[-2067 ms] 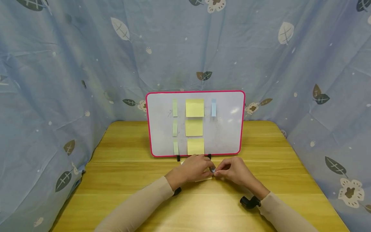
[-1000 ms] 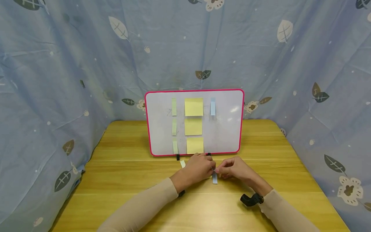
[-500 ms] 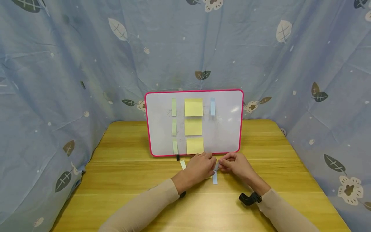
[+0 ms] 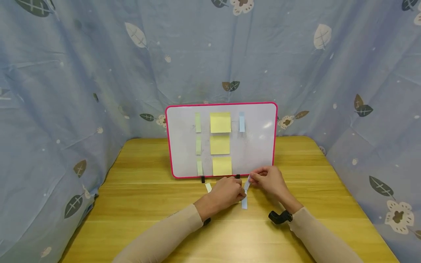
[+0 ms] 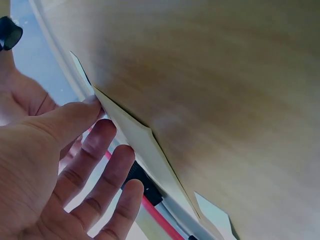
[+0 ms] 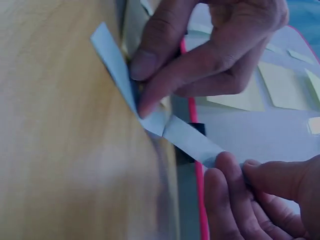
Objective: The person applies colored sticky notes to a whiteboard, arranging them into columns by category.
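Note:
In the head view my left hand [image 4: 225,191] stays low over the table, pinching a sticky note pad with thumb and forefinger. The left wrist view shows the pad's pale yellow part [image 5: 142,145], with pale blue strips [image 5: 80,68] at one end and a pale green strip [image 5: 215,215] at the other. My right hand [image 4: 270,179] pinches the far end of a blue sticky strip [image 6: 190,141]. That strip stretches from the right fingertips to the blue strip pad [image 6: 111,57] under my left fingers, where its near end still meets the pad.
Behind the hands stands a pink-framed whiteboard [image 4: 260,153] on black feet [image 4: 203,179]. On it are green strips [image 4: 198,145] at left, yellow notes [image 4: 220,145] in the middle and one blue strip [image 4: 242,122] at right. A patterned curtain [image 4: 184,54] surrounds the wooden table [image 4: 141,197].
My right hand has moved up and right from beside the left fingers, drawing the blue strip upward. The left hand has shifted slightly right, and the lower blue strip has come into sight.

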Demonstrator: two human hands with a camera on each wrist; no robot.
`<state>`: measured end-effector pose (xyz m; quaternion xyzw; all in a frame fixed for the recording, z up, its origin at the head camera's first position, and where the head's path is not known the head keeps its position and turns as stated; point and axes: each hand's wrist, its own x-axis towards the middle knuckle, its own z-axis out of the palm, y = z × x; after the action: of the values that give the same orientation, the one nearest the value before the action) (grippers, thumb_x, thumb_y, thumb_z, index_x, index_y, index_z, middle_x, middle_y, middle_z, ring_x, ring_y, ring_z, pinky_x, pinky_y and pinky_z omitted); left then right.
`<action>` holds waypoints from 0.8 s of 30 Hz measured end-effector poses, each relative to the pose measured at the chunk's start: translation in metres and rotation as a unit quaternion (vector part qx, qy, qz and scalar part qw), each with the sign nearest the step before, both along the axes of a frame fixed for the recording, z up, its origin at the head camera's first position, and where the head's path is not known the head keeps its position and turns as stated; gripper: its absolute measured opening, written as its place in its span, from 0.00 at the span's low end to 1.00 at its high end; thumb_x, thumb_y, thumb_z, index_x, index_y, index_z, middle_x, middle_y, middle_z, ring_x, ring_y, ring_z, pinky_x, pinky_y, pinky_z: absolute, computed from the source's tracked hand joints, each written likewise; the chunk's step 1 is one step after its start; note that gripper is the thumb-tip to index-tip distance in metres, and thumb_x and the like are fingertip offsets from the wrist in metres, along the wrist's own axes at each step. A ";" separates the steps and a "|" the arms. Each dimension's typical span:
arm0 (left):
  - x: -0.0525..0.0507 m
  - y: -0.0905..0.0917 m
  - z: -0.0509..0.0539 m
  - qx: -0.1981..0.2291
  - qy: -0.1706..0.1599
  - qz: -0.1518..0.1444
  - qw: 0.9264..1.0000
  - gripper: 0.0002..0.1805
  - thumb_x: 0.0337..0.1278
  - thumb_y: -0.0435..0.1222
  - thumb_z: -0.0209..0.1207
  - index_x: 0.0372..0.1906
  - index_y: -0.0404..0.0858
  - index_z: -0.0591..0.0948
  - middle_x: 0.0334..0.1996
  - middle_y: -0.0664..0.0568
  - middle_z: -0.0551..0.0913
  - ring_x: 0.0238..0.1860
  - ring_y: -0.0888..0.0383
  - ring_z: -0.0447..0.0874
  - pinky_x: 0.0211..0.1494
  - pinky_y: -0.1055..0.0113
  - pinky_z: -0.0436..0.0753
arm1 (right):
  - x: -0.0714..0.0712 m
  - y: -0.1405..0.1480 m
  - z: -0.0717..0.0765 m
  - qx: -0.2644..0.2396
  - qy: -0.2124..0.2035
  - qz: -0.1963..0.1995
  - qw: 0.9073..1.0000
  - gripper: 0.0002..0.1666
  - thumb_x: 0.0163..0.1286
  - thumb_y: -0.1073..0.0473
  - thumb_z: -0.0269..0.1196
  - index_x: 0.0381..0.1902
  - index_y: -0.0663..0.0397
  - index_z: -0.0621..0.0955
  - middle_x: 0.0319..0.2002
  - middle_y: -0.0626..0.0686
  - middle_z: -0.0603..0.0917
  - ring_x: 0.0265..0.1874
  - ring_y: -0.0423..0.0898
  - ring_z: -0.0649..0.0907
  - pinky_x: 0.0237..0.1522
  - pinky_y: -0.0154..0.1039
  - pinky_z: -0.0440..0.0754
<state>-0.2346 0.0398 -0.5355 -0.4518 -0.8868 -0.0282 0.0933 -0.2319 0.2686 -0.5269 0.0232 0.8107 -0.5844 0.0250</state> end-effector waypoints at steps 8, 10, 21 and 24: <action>0.000 -0.003 0.001 -0.003 0.004 -0.008 1.000 0.07 0.80 0.45 0.75 0.52 0.61 1.00 0.41 0.64 0.93 0.40 0.63 0.90 0.39 0.75 0.82 | -0.001 0.007 0.016 -0.020 0.066 -0.044 0.997 0.19 0.86 0.56 0.73 0.57 0.71 0.90 0.47 0.66 0.98 0.45 0.54 1.00 0.52 0.48 0.98; 0.001 -0.003 0.001 -0.014 0.008 -0.008 1.000 0.08 0.82 0.46 0.74 0.53 0.62 1.00 0.41 0.64 0.92 0.39 0.63 0.89 0.37 0.74 0.79 | 0.001 0.007 0.016 -0.031 0.073 -0.048 0.996 0.19 0.86 0.56 0.74 0.57 0.70 0.90 0.48 0.66 0.98 0.44 0.51 1.00 0.52 0.48 0.98; 0.002 -0.004 0.001 -0.028 0.016 -0.009 0.999 0.10 0.87 0.50 0.67 0.53 0.61 0.98 0.47 0.63 0.92 0.47 0.60 0.89 0.46 0.67 0.84 | 0.004 0.006 0.015 -0.082 0.153 -0.044 0.984 0.20 0.86 0.54 0.74 0.57 0.69 0.89 0.53 0.67 0.97 0.49 0.51 1.00 0.55 0.42 0.97; 0.002 -0.007 0.003 -0.009 0.010 -0.013 1.000 0.10 0.86 0.50 0.68 0.57 0.60 0.98 0.51 0.63 0.93 0.52 0.60 0.91 0.56 0.63 0.90 | 0.004 0.003 0.016 -0.092 0.187 -0.042 0.977 0.17 0.85 0.58 0.74 0.56 0.70 0.89 0.55 0.70 0.96 0.50 0.51 1.00 0.55 0.43 0.97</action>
<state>-0.2329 0.0333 -0.5324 -0.4645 -0.8800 -0.0170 0.0980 -0.2275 0.2719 -0.5108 -0.0550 0.7422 -0.6510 -0.1493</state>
